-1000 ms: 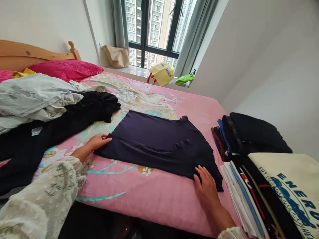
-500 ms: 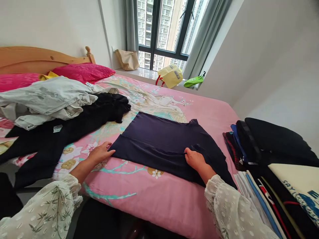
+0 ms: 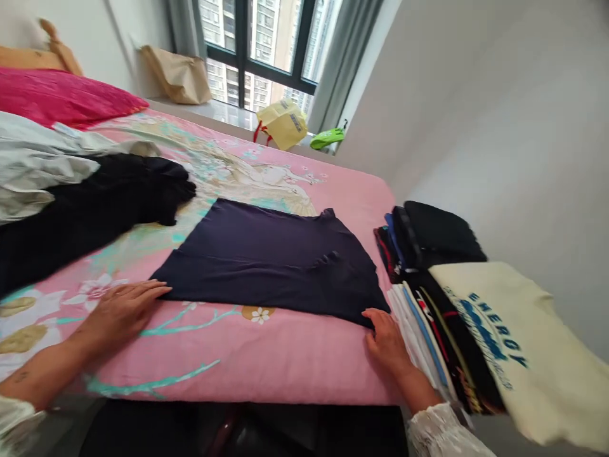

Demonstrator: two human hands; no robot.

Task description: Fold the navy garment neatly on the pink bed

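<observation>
Left hand (image 3: 126, 310) flat, holding nothing; right hand (image 3: 389, 343) half-curled, grip unclear; both touch folded navy garment (image 3: 271, 263), rumpled rightward.

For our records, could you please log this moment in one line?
left hand: at near-left corner of navy top | right hand: at near-right corner | top: near side folded over, on floral bedsheet

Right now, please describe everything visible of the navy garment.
The navy garment looks thin and soft. It lies spread on the pink bedsheet, apparently folded over along its near side, wrinkled toward the right. The left hand touches its near left corner; the right hand, its near right corner.
</observation>
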